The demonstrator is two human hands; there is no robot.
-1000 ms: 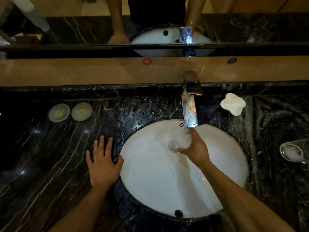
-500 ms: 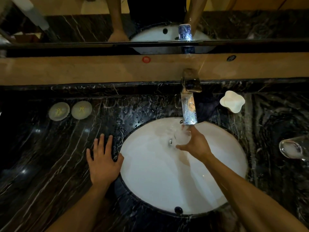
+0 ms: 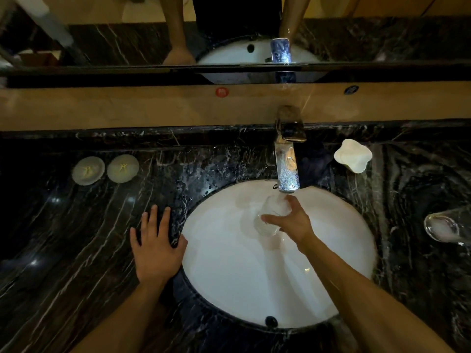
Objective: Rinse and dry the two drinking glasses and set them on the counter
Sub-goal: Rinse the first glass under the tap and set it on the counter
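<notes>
My right hand (image 3: 293, 222) grips a clear drinking glass (image 3: 267, 220) over the white sink basin (image 3: 229, 276), right under the chrome faucet spout (image 3: 288, 171). The glass is tilted with its mouth toward the spout, and water runs onto it. A second clear glass (image 3: 446, 228) lies on its side on the dark marble counter (image 3: 63, 238) at the far right, partly cut off by the frame edge. My left hand (image 3: 155, 245) rests flat on the counter beside the basin's left rim, fingers spread, holding nothing.
Two round pale coasters (image 3: 88, 170) (image 3: 123, 168) sit at the counter's back left. A white flower-shaped soap dish (image 3: 353, 155) stands right of the faucet. A mirror and a tan ledge (image 3: 127, 108) run along the back.
My right hand has tilted the glass under the spout, so it now shows clearly in my grip. The view has shifted slightly. My left hand has stayed put.
</notes>
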